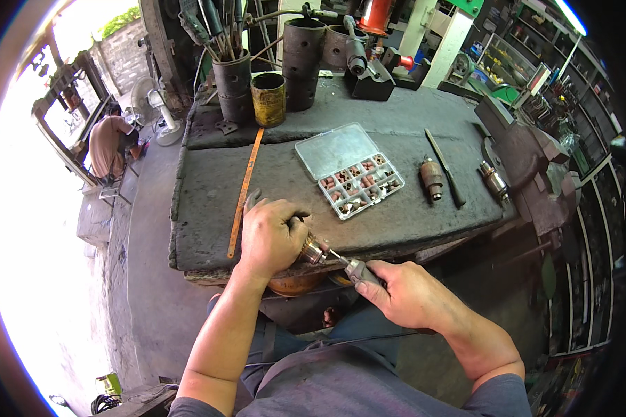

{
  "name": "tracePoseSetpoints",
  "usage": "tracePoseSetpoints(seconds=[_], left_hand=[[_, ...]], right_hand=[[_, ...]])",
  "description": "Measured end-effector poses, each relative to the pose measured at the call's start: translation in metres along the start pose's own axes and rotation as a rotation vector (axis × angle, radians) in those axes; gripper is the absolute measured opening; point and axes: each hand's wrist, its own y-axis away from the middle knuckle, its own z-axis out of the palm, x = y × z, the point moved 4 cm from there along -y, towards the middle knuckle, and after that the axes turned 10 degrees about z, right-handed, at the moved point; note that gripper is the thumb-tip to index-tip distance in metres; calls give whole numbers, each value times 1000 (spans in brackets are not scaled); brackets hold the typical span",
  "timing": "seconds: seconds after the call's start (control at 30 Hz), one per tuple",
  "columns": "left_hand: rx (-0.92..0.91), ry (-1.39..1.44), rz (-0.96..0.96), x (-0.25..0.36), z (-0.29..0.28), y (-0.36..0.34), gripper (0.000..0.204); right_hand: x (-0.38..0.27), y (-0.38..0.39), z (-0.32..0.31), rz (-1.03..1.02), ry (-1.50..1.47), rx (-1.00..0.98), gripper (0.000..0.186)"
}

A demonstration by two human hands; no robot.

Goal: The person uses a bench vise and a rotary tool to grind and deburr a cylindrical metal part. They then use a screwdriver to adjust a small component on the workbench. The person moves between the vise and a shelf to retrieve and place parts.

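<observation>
My left hand [270, 235] is closed around a motor armature [315, 251] at the bench's front edge. Its shiny metal end sticks out to the right of my fingers, and the rest is hidden in my grip. In my right hand [405, 293] is a grey rotary tool [361, 272], its thin bit pointing left. The bit's tip is close to the armature's metal end; whether they touch I cannot tell. Beyond my hands lies a clear plastic box [360, 182] with its lid raised, its compartments holding small reddish-brown grinding bits.
A rusty steel ruler [246, 191] lies left. To the right are two more armatures [431, 178] [494, 180] and a file [446, 167], near a bench vise [539, 174]. Metal cylinders [303, 66] and a yellow can [268, 101] stand at the back. A person [108, 146] sits far left.
</observation>
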Motion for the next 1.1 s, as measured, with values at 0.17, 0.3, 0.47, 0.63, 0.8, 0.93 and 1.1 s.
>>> tracePoseSetpoints(seconds=[0.17,0.3,0.47,0.63,0.8,0.93,1.1], left_hand=[[-20,17,-30,-1,0,1,15],[-21,27,-41,-3,2,1,16],[-13,28,-41,-1,1,2,15],[-128,4,-96,-8,2,-8,23],[-12,-12,39,-11,-2,-18,21],[-57,-26,-4,-14,1,-16,19],[-67,-56,3,-11,1,-18,17]], right_hand=[[-3,1,2,-50,-15,-15,47],[-2,1,-1,12,27,11,47],[-4,3,1,-15,12,-29,48],[1,0,-7,86,-2,27,48],[1,-5,-13,62,42,12,51],[-1,-14,-11,43,49,32,45],[-5,-19,-5,-20,70,30,41]])
